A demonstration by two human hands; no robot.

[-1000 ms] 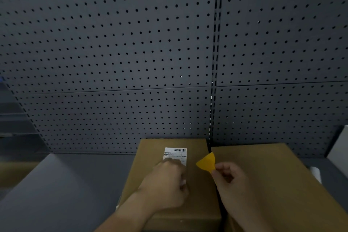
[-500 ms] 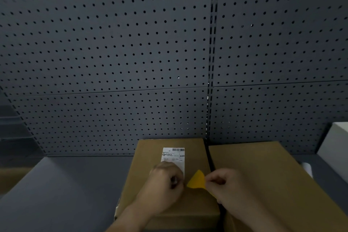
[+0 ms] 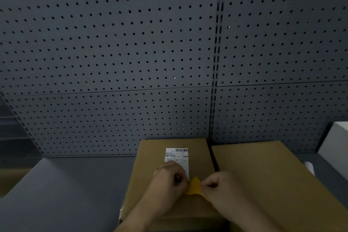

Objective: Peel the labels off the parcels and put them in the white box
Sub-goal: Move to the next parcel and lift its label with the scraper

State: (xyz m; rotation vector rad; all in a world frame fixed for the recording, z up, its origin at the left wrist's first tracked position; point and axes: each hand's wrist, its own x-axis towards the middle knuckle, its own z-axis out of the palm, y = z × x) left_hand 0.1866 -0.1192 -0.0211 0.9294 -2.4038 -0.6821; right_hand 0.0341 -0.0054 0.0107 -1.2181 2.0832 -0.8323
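Observation:
Two brown cardboard parcels stand side by side on a grey shelf. The left parcel [image 3: 148, 158] carries a white barcode label [image 3: 177, 156] on its top. My left hand [image 3: 169, 181] rests with curled fingers on the label's near end and hides that end. My right hand [image 3: 220, 188] pinches a yellow triangular scraper [image 3: 194, 186], whose tip lies at the label's near right corner, beside my left fingers. The right parcel [image 3: 263, 171] shows no label. A white box [image 3: 337, 141] is partly in view at the right edge.
A grey pegboard wall [image 3: 131, 52] rises straight behind the parcels. The grey shelf surface [image 3: 71, 190] extends to the left of them. A small white rounded object [image 3: 309, 166] lies between the right parcel and the white box.
My right hand has brought the yellow scraper down and left, from above the parcel to the label's near corner. My left hand stayed on the label.

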